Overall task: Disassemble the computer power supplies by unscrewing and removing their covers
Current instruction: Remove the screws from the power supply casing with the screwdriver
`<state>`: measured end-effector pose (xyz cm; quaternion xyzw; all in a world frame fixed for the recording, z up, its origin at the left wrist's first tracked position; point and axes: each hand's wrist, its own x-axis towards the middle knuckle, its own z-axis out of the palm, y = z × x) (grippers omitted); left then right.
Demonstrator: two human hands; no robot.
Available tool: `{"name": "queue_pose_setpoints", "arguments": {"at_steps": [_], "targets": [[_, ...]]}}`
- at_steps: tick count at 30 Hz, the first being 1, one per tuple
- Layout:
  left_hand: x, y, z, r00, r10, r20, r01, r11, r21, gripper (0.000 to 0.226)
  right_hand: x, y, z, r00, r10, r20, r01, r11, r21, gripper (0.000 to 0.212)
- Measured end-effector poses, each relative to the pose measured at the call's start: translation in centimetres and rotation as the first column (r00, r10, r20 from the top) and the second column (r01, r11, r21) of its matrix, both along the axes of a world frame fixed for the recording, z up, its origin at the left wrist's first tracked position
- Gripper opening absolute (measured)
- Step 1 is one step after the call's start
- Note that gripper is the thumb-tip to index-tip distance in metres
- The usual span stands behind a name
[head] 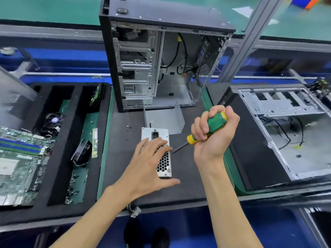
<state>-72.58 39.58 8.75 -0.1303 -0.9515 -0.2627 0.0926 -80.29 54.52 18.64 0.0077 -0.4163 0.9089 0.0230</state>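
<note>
two bare forearms reach in from the bottom edge, with no sleeves, gloves, watch or rings visible. the left hand (148, 163) and right hand (213, 135) show short, plain nails. dark shoes (159, 237) show below.

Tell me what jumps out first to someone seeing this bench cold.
The right hand at centre grips a green and yellow screwdriver, its tip aimed at the small power supply that the left hand presses flat on the black mat. Behind them stands an open, gutted case.
</note>
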Motion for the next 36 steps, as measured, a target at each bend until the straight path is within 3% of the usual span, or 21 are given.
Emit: {"name": "queue_pose_setpoints", "arguments": {"at_steps": [3,12,36], "targets": [[0.7,0.3,-0.9,0.999,0.037,-0.017,-0.038,0.997,-0.063,0.092,0.7,0.7,-0.2,0.999,0.053,-0.010,-0.053,0.999,0.003,0.033],[0.6,1.1,-2.5,0.973,0.121,-0.194,-0.135,0.989,-0.061,0.075,3.4,1.5,-1.7,0.965,0.241,-0.106,-0.237,0.970,0.048,0.036],[0.6,1.2,-2.8,0.966,0.135,-0.221,-0.139,0.990,-0.004,0.073,3.8,0.7,-2.5,0.954,0.260,-0.151,-0.244,0.962,0.121,0.036]]}}
